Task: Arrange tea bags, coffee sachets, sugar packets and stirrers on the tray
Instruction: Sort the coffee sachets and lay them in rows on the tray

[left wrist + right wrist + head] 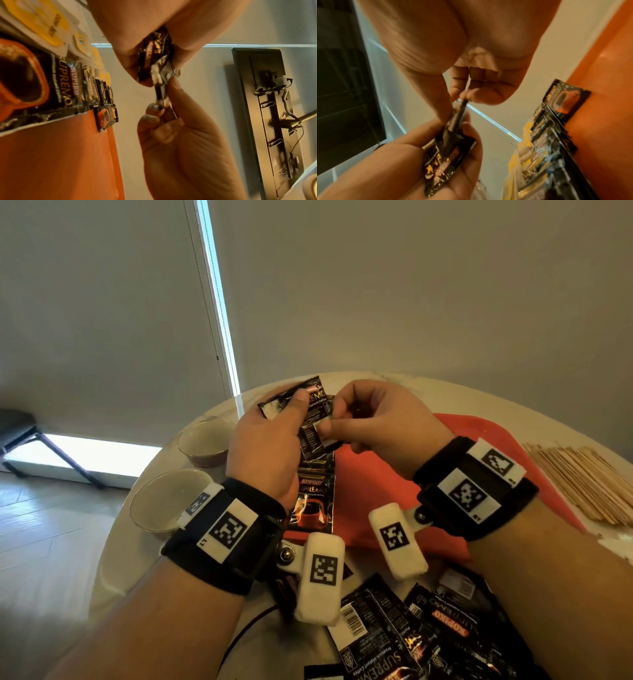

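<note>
Hands meet above the far left part of the red tray (pixel 394 474), both gripping a strip of joined coffee sachets (pixel 313 436). The left hand (pixel 265 446) holds the top sachet, thumb laid over its face and fingers curled behind. The right hand (pixel 380 422) pinches the edge of the next sachet between thumb and forefinger, just beside the left thumb; the right wrist view shows that pinch closing on a thin edge. The strip's long axis runs from the hands back toward the person, its lowest sachet hanging free below the left wrist. This looks like separating one sachet along the seam, so the pull should go across that axis, the hands parting sideways.

Beneath the hands, the wrist views show a row of coffee sachets (pixel 96 90) already lying overlapped on the tray, with yellow tea bags (pixel 51 24) beyond them. Loose sachets (pixel 428 635) are heaped nearer the body than the wrists. Wooden stirrers (pixel 582 481) lie off to the right of the right hand, outside the tray, and two bowls (pixel 168 501) stand left of the left wrist.
</note>
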Action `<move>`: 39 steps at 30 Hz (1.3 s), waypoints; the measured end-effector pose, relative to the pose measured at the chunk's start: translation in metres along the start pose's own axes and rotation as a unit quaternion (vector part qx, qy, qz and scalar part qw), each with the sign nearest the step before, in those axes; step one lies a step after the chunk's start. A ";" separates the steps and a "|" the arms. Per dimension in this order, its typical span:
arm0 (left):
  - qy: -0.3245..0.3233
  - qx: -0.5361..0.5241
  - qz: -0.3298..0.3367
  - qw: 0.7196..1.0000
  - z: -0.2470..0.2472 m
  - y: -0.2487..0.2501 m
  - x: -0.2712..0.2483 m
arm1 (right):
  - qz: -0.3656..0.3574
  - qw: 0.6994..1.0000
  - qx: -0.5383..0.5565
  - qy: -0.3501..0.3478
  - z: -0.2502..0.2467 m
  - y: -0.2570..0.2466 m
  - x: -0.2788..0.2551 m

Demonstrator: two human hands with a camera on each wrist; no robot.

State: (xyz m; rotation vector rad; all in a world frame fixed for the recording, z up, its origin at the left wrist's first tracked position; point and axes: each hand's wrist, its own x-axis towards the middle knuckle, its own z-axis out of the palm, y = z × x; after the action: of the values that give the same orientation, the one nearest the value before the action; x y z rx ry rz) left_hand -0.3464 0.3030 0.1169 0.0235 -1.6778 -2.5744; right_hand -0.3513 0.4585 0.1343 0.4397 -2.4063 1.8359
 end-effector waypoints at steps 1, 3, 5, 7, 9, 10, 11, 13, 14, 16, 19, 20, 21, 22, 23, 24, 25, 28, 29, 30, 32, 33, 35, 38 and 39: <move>-0.006 -0.001 -0.005 1.000 0.001 0.000 -0.001 | -0.006 1.000 -0.009 -0.004 -0.001 -0.001 0.000; -0.033 0.002 -0.004 0.999 0.002 0.001 -0.001 | -0.010 0.999 -0.035 -0.016 -0.001 -0.005 -0.001; -0.068 -0.010 -0.012 0.998 0.001 0.002 -0.001 | -0.001 0.998 -0.058 -0.037 0.000 -0.007 -0.002; -0.095 -0.036 -0.033 0.994 0.000 0.003 0.000 | 0.013 0.997 -0.046 -0.058 0.001 -0.008 -0.002; -0.110 -0.047 -0.041 0.992 -0.002 0.003 0.004 | 0.022 0.997 -0.025 -0.065 -0.001 -0.009 -0.002; -0.106 -0.048 -0.031 0.993 -0.003 0.002 0.006 | 0.027 0.998 -0.011 -0.060 -0.002 -0.010 -0.002; -0.097 -0.044 -0.016 0.994 -0.005 0.002 0.008 | 0.035 0.998 0.007 -0.049 -0.003 -0.011 -0.002; -0.081 -0.019 0.017 0.996 -0.008 0.001 0.010 | 0.048 0.997 0.061 -0.026 -0.007 -0.010 -0.002; -0.078 -0.001 0.032 0.996 -0.009 0.000 0.011 | 0.051 0.995 0.084 -0.018 -0.008 -0.009 -0.001; -0.081 0.031 0.045 0.995 -0.012 -0.002 0.013 | 0.058 0.990 0.127 -0.011 -0.007 -0.007 0.001; -0.101 0.042 0.036 0.993 -0.012 -0.004 0.013 | 0.077 0.981 0.177 0.009 -0.005 -0.006 0.004; -0.104 0.041 0.036 0.993 -0.012 -0.005 0.013 | 0.083 0.980 0.183 0.015 -0.004 -0.007 0.003; -0.105 0.040 0.037 0.993 -0.011 -0.006 0.013 | 0.087 0.979 0.184 0.024 -0.004 -0.008 0.003; -0.106 0.040 0.036 0.993 -0.011 -0.006 0.013 | 0.090 0.978 0.182 0.040 -0.004 -0.009 0.003; -0.109 0.040 0.033 0.993 -0.011 -0.006 0.013 | 0.094 0.977 0.180 0.059 -0.004 -0.010 0.003; -0.114 0.039 0.028 0.992 -0.011 -0.006 0.013 | 0.099 0.975 0.180 0.079 -0.005 -0.009 0.004; -0.118 0.037 0.021 0.992 -0.010 -0.005 0.012 | 0.106 0.972 0.185 0.097 -0.007 -0.008 0.006; -0.121 0.034 0.007 0.992 -0.008 -0.005 0.010 | 0.123 0.965 0.185 0.140 -0.009 -0.007 0.010; -0.121 0.033 0.005 0.992 -0.008 -0.006 0.010 | 0.123 0.967 0.170 0.147 -0.009 -0.007 0.011; -0.119 0.032 0.004 0.992 -0.008 -0.006 0.010 | 0.118 0.971 0.144 0.149 -0.010 -0.007 0.010; -0.098 0.027 0.007 0.995 -0.010 -0.006 0.012 | 0.099 0.985 0.083 0.112 -0.013 -0.009 0.006; -0.086 0.019 0.008 0.996 -0.011 -0.005 0.013 | 0.090 0.990 0.071 0.081 -0.014 -0.011 0.004; -0.067 0.005 0.010 0.998 -0.010 -0.002 0.014 | 0.085 0.992 0.084 0.041 -0.017 -0.013 0.003; -0.050 -0.019 0.008 0.999 -0.007 -0.001 0.011 | 0.081 0.987 0.109 0.085 -0.024 -0.006 0.009; -0.037 -0.032 0.004 0.999 -0.006 -0.001 0.011 | 0.085 0.982 0.119 0.116 -0.026 -0.003 0.012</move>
State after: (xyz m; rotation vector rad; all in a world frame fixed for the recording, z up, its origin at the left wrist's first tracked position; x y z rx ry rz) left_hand -0.3576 0.2971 0.1140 -0.0836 -1.6127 -2.6527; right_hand -0.3644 0.4809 0.1468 0.0290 -2.1392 2.1240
